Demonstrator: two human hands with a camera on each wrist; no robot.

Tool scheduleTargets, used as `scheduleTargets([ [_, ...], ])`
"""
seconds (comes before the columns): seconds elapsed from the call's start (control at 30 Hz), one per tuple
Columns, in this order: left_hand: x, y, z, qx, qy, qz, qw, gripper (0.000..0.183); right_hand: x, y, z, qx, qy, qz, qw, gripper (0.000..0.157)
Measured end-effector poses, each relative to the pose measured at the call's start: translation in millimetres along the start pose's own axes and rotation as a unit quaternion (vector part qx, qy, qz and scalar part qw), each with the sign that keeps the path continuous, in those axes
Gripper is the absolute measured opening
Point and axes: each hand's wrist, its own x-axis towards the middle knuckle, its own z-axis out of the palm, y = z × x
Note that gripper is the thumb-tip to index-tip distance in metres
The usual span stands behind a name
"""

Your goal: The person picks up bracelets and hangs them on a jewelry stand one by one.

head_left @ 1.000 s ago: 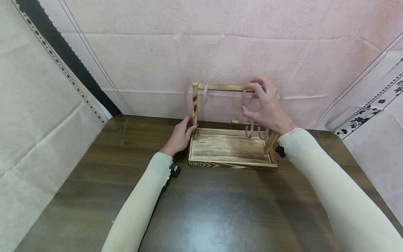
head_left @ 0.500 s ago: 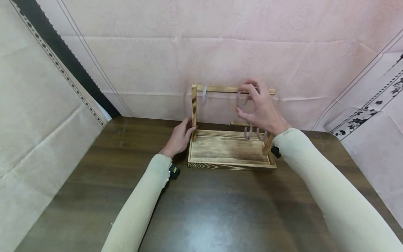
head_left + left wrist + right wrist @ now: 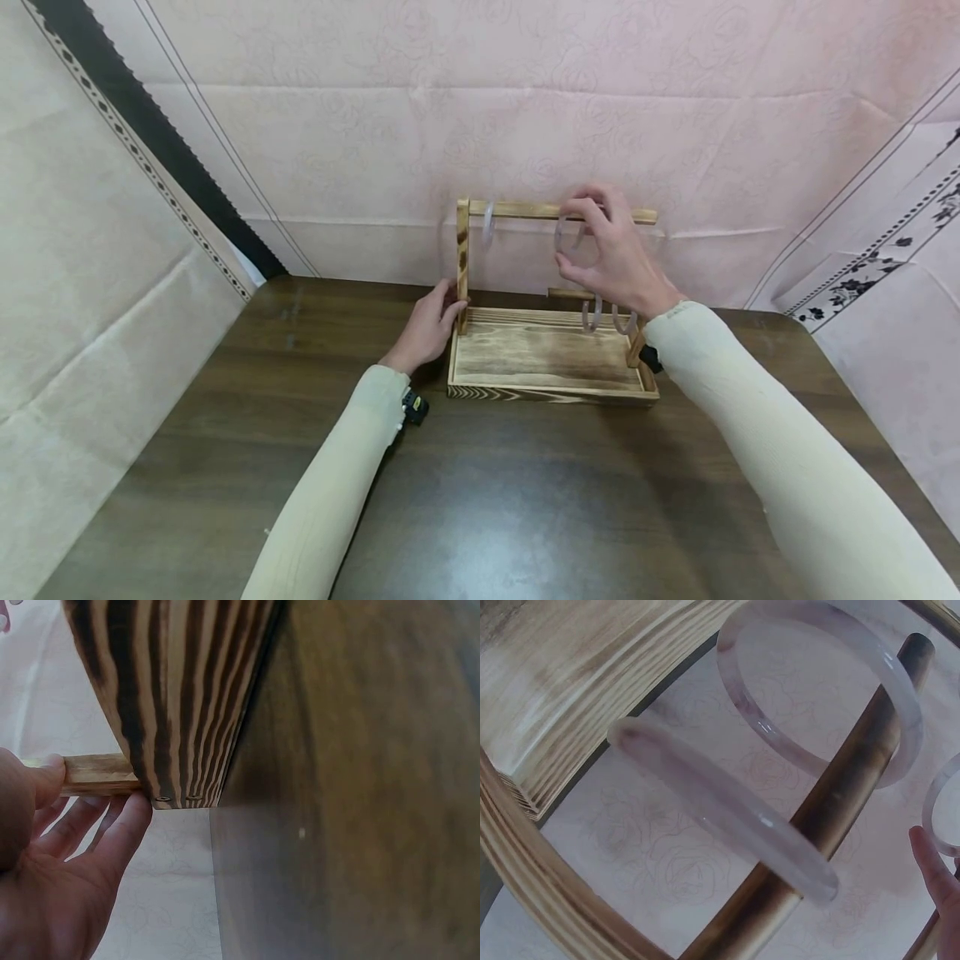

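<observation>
A wooden display stand (image 3: 540, 350) has a tray base, an upper bar and a shorter lower bar. My right hand (image 3: 613, 250) pinches a pale translucent bangle (image 3: 558, 235) between thumb and fingers, and the bangle rings the upper bar (image 3: 525, 210). My left hand (image 3: 423, 329) grips the foot of the left post (image 3: 462, 258); in the left wrist view its thumb lies on one side of that post (image 3: 97, 772) and the fingers on the other. Another bangle (image 3: 488, 223) hangs near the upper bar's left end. Two more bangles hang from the lower bar, one (image 3: 720, 810) nearer in the right wrist view.
The stand sits toward the back of a dark brown wooden table (image 3: 480, 492). Close behind it rises a pink patterned cloth backdrop (image 3: 420, 142). More pale cloth (image 3: 105, 250) hangs at the left and right sides.
My right hand has shifted left along the upper bar, carrying the pinched bangle with it. The left hand stays on the post.
</observation>
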Motion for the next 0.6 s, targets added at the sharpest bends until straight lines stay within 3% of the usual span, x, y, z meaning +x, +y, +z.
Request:
scheduleTargets([
  [0.6, -0.3, 2.1, -1.0, -0.002, -0.002, 0.000, 1.0000, 0.036, 3.4, -4.2, 6.7, 0.032, -0.005, 0.019, 0.999, 0.054],
])
